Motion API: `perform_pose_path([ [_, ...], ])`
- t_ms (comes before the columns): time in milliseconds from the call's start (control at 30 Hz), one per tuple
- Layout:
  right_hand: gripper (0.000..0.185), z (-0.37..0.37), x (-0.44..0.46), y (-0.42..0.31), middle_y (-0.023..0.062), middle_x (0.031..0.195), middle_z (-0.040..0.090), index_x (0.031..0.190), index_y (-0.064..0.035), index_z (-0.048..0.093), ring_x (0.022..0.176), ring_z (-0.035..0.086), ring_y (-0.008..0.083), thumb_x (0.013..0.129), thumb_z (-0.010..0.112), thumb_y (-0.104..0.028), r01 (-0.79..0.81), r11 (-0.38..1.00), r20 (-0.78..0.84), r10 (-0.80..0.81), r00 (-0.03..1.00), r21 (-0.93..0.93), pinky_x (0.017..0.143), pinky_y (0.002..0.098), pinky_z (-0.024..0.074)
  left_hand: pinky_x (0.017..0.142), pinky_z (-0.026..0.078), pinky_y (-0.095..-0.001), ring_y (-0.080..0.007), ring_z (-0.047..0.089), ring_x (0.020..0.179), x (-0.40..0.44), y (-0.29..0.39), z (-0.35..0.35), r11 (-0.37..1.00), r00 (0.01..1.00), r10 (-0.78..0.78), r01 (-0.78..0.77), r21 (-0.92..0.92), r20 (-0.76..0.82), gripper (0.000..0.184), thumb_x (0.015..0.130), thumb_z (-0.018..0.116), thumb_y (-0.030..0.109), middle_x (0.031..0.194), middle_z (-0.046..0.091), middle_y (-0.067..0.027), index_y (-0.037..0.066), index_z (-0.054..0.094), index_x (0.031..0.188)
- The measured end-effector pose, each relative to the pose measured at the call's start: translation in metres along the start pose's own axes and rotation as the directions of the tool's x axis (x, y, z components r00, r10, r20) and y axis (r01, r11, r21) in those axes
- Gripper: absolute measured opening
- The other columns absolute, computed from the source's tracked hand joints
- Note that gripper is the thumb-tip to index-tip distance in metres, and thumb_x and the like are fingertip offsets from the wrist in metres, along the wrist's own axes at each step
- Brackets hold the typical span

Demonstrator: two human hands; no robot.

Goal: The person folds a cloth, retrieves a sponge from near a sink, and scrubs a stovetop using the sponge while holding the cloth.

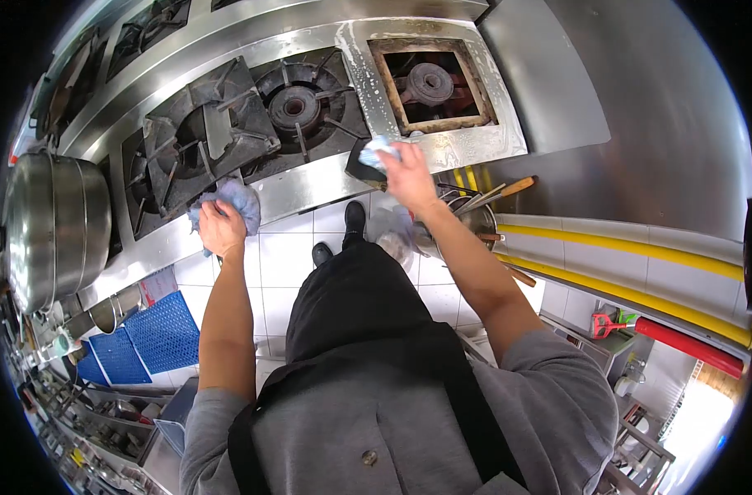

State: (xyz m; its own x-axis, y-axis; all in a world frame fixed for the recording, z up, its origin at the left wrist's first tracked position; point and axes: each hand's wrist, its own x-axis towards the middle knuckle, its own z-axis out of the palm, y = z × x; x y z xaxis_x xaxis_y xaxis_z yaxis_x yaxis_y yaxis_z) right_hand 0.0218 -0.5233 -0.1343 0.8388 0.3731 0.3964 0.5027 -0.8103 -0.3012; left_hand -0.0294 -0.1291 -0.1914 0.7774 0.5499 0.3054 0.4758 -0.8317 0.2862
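Note:
My left hand point(222, 228) is closed on a bluish-grey cloth point(241, 204) at the stove's front edge, just below a cast-iron grate point(252, 128) that sits askew. My right hand point(409, 177) grips a light blue and white cloth point(379, 152) over a dark block-like piece point(364, 170) at the front rim. Wet, foamy streaks cover the steel stove top point(361, 78) around a square opening with a bare burner point(430, 83). Another burner point(294, 107) stands between the grate and that opening.
A large metal pot point(58, 231) stands at the left. Below my right forearm, a metal container point(477, 221) holds wooden-handled tools. Yellow pipes point(623, 247) run along the right wall. Blue mats point(162, 332) lie lower left. A steel panel point(549, 74) rises right of the stove.

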Motion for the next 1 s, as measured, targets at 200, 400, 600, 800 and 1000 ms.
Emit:
perform_pose_path([
  [200, 0.045, 0.033, 0.003, -0.017, 0.0140, 0.117, 0.058, 0.118, -0.0126, 0.070, 0.113, 0.053, 0.0327, 0.076, 0.063, -0.001, 0.024, 0.999, 0.083, -0.026, 0.996, 0.025, 0.096, 0.0441, 0.0428, 0.069, 0.049, -0.0533, -0.0412, 0.063, 0.079, -0.001, -0.005, 0.006, 0.999, 0.996, 0.047, -0.048, -0.012, -0.077, 0.025, 0.094, 0.055, 0.031, 0.086, 0.062, -0.0167, 0.007, 0.056, 0.088],
  [400, 0.044, 0.031, -0.019, -0.002, 0.0150, 0.120, 0.058, 0.120, -0.0138, 0.070, 0.114, 0.053, 0.0335, 0.078, 0.062, -0.004, -0.037, 0.999, 0.077, 0.040, 0.996, -0.038, 0.098, 0.0449, 0.0429, 0.068, 0.049, -0.0529, -0.0407, 0.063, 0.078, 0.000, -0.003, 0.003, 0.999, 0.997, 0.037, -0.037, 0.000, -0.069, 0.026, 0.095, 0.055, 0.031, 0.086, 0.062, -0.0163, 0.007, 0.056, 0.087],
  [600, 0.037, -0.001, -0.046, 0.087, 0.0207, 0.114, 0.057, 0.121, -0.0105, 0.068, 0.104, 0.054, 0.0392, 0.085, 0.061, -0.011, -0.343, 0.874, -0.110, 0.325, 0.939, -0.345, 0.091, 0.0491, 0.0460, 0.069, 0.049, -0.0527, -0.0416, 0.064, 0.080, -0.001, -0.002, 0.003, 0.999, 0.997, 0.034, -0.034, 0.003, -0.067, 0.026, 0.095, 0.053, 0.032, 0.088, 0.063, -0.0175, 0.007, 0.058, 0.089],
  [800, 0.039, 0.006, -0.049, 0.093, 0.0221, 0.119, 0.055, 0.126, -0.0126, 0.066, 0.109, 0.052, 0.0388, 0.089, 0.061, -0.023, -0.498, 0.798, -0.185, 0.462, 0.867, -0.341, 0.093, 0.0524, 0.0432, 0.070, 0.049, -0.0535, -0.0417, 0.064, 0.081, -0.001, 0.000, 0.007, 1.000, 0.996, -0.023, 0.024, 0.011, -0.085, 0.027, 0.094, 0.053, 0.033, 0.091, 0.065, -0.0182, 0.007, 0.059, 0.090],
  [1000, 0.038, -0.008, -0.044, 0.134, 0.0195, 0.115, 0.056, 0.124, -0.0158, 0.067, 0.108, 0.054, 0.0386, 0.087, 0.064, -0.024, -0.417, 0.858, -0.122, 0.399, 0.909, -0.299, 0.092, 0.0516, 0.0456, 0.076, 0.048, -0.0545, -0.0421, 0.065, 0.086, 0.003, 0.015, 0.015, 0.979, 0.975, -0.191, 0.197, 0.048, -0.112, 0.037, 0.093, 0.052, 0.039, 0.090, 0.068, -0.0192, 0.004, 0.061, 0.085],
])
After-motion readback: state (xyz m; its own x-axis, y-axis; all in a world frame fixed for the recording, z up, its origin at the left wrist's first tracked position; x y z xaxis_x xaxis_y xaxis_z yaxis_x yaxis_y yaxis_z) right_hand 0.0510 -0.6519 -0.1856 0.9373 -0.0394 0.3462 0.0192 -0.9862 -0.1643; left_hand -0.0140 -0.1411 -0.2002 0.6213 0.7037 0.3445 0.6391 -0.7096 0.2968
